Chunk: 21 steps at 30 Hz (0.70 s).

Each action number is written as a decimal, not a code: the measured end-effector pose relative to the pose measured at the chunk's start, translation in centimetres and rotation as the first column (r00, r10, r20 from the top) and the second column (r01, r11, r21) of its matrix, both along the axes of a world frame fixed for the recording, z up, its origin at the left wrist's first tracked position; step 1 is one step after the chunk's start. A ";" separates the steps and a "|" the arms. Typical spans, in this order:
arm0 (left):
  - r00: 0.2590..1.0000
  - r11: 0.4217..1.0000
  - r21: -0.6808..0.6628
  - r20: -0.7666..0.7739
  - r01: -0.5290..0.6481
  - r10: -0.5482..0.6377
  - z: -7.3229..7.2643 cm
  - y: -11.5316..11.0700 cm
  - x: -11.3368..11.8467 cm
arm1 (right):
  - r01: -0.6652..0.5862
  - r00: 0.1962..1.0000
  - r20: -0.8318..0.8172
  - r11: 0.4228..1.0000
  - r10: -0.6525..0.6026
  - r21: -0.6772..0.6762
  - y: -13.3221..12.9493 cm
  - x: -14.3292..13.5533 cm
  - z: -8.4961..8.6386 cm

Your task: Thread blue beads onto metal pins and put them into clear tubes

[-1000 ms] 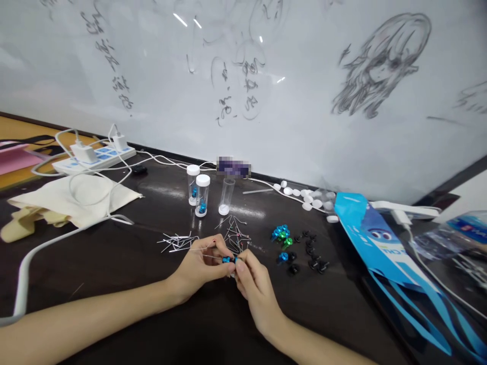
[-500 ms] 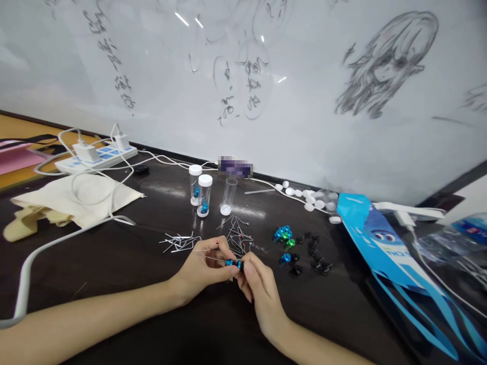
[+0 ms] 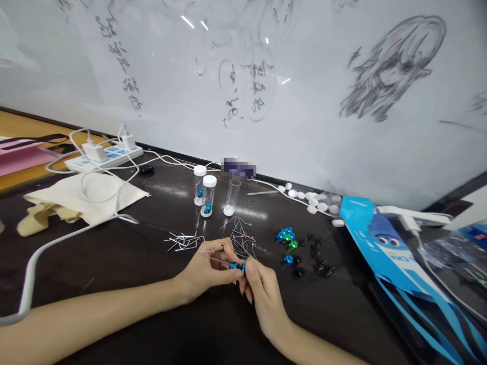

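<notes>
My left hand (image 3: 213, 263) is closed around a small blue metal part (image 3: 235, 266), held between thumb and fingers. Thin metal wires run from the part back through the left fingers. My right hand (image 3: 262, 284) pinches the part's right end, and its fingertips partly cover that end. Just beyond the hands lie thin bent wires with ball tips (image 3: 242, 237). Bent metal hex keys (image 3: 184, 242) are piled to the left. On the right are blue metal pieces (image 3: 284, 234), green pieces (image 3: 292, 245) and black screw-like pieces (image 3: 315, 248).
Two capped clear tubes (image 3: 208, 196) with blue parts inside stand behind the hands, beside an uncapped clear tube (image 3: 232, 197). White caps (image 3: 312, 202) lie by the whiteboard (image 3: 167, 101). A blue bag (image 3: 380, 238) is at right; a cloth pouch (image 3: 87, 195) and power strip (image 3: 110, 156) are at left.
The whole view has shifted slightly. Both hands stay together on the blue part; the black bit that showed at the right fingertips is now less visible.
</notes>
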<state>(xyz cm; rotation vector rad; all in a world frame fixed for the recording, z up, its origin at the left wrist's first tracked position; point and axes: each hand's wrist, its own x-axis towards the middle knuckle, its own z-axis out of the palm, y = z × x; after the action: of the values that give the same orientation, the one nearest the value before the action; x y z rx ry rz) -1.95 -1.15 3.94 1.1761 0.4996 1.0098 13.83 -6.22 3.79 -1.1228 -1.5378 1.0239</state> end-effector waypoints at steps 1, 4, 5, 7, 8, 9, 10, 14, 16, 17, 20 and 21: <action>1.000 1.000 0.000 -0.004 0.000 0.000 0.0 0.0 0.0 | 0.001 1.000 0.013 1.000 -0.001 -0.002 0.0 0.0 0.0; 1.000 1.000 -0.018 -0.001 -0.014 0.014 0.0 0.1 0.0 | -0.011 1.000 -0.016 1.000 0.010 -0.013 -0.1 0.0 0.1; 1.000 1.000 -0.024 0.001 -0.017 0.017 -0.1 0.1 0.0 | -0.018 0.999 -0.031 1.000 0.018 -0.012 -0.1 -0.1 0.1; 1.000 1.000 -0.023 0.011 -0.015 0.015 -0.1 0.1 0.0 | -0.027 0.999 -0.045 1.000 0.027 -0.003 -0.2 -0.1 0.2; 1.000 1.000 -0.016 0.013 -0.008 0.008 0.0 0.1 0.0 | -0.028 0.999 -0.039 1.000 0.028 0.004 -0.2 -0.1 0.2; 1.000 1.000 -0.007 0.015 0.003 -0.003 0.0 0.1 0.0 | -0.030 0.999 -0.028 0.999 0.030 0.013 -0.2 -0.1 0.3; 1.000 1.000 0.004 0.013 0.014 -0.014 0.1 0.0 0.0 | -0.030 0.999 -0.013 0.999 0.031 0.020 -0.2 -0.1 0.3; 0.999 0.998 0.051 -0.008 0.045 -0.045 0.2 -0.2 -0.1 | -0.039 0.999 0.030 0.999 0.039 0.016 -0.2 0.0 0.2; 0.999 0.998 0.049 -0.015 0.037 -0.037 0.2 -0.2 -0.1 | -0.030 0.999 0.030 1.000 0.029 0.006 -0.2 0.0 0.1; 1.000 0.999 0.039 -0.012 0.029 -0.029 0.2 -0.2 -0.1 | -0.021 0.999 0.031 1.000 0.021 0.003 -0.2 0.0 0.1; 1.000 1.000 -0.002 0.014 0.003 -0.003 -0.1 0.0 0.0 | 0.003 1.000 0.028 1.000 -0.003 -0.005 -0.2 -0.1 -0.2; 1.000 1.000 -0.009 0.023 -0.008 0.009 -0.1 0.1 0.0 | 0.008 1.000 0.021 1.000 -0.008 -0.007 -0.1 -0.2 -0.2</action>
<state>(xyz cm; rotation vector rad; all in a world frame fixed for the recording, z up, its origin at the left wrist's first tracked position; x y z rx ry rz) -1.97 -1.02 3.81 1.1541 0.4910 1.0263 13.68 -6.37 3.54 -1.1474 -1.5464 1.0151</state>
